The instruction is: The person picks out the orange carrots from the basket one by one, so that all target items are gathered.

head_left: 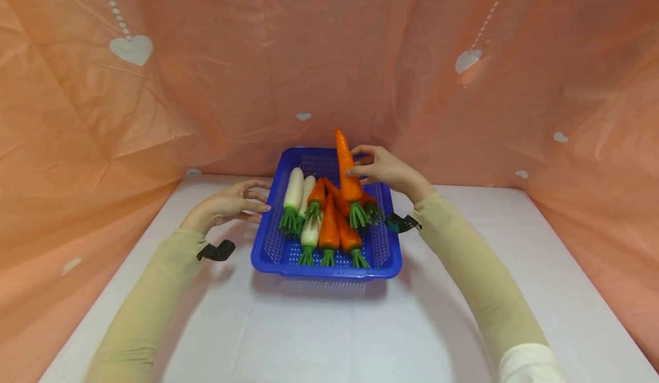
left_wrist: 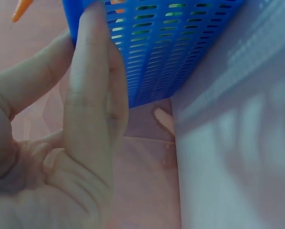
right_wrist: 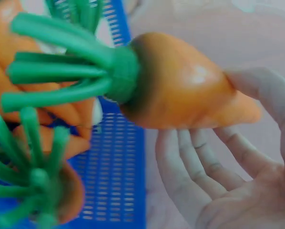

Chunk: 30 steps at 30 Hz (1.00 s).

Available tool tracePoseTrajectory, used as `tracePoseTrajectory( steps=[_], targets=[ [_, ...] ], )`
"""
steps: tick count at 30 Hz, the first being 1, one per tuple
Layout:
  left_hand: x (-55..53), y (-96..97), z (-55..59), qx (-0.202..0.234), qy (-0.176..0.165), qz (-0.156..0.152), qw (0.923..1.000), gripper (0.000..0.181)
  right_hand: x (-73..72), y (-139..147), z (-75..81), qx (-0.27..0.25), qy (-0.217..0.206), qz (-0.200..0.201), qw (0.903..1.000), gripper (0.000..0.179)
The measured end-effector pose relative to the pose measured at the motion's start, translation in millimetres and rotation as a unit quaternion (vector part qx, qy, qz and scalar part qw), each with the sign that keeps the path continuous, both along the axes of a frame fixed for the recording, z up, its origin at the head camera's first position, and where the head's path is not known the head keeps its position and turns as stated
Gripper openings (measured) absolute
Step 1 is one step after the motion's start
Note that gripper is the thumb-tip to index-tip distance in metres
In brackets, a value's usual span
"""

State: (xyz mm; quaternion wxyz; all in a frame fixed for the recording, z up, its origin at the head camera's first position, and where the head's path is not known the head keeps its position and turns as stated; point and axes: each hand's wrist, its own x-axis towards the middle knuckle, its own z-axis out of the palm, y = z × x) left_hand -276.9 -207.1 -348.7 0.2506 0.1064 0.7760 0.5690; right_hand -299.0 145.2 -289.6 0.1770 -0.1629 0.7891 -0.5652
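A blue plastic basket [head_left: 324, 271] holds white radishes [head_left: 294, 188] and orange carrots [head_left: 329, 228], all with green stem tufts. My right hand [head_left: 383, 168] holds a large carrot [head_left: 346, 163] over the basket's far right part. That carrot's tip points up and away, its green stems toward me. In the right wrist view the thumb lies on one side of the carrot [right_wrist: 176, 81] and the fingers on the other. At the basket's left side, my left hand [head_left: 226, 203] touches the rim with slightly bent fingers, seen against the perforated wall [left_wrist: 157, 52] in the left wrist view.
The basket stands on a white table [head_left: 293, 337], close to its back edge. An orange cloth [head_left: 329, 57] with white hearts hangs behind and along both sides. Dark wrist straps [head_left: 216, 251] sit on both sleeves.
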Motion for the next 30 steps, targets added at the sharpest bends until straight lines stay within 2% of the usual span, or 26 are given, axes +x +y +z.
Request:
tracePoseTrajectory(
  steps=[5,10,15,20,24,30],
  targets=[
    [0.4,1.1,0.2,-0.003,0.002,-0.001,1.0,0.065,1.9,13,15.4,-0.066,-0.009,-0.037,0.9971,0.049],
    [1.2,3.3,1.1,-0.013,0.003,0.0,0.9999,0.066,4.1,34,25.0,-0.086,-0.006,-0.059,0.9945,0.052],
    [0.7,3.5,0.5,-0.012,0.007,-0.004,0.9999,0.067,7.1,61,26.7,-0.102,-0.009,-0.084,0.9912,0.055],
    [0.6,1.6,-0.2,-0.007,0.005,-0.008,0.9999,0.068,10.6,90,22.0,-0.082,-0.012,-0.112,0.9903,0.054],
    [0.8,1.5,-0.2,-0.005,0.005,-0.01,0.9999,0.069,15.2,111,14.3,-0.056,-0.035,-0.132,0.9891,0.066],
    [1.0,0.6,-0.4,-0.004,0.007,-0.011,0.9999,0.069,13.3,132,-16.7,-0.027,-0.067,-0.137,0.9879,0.071]
  ],
)
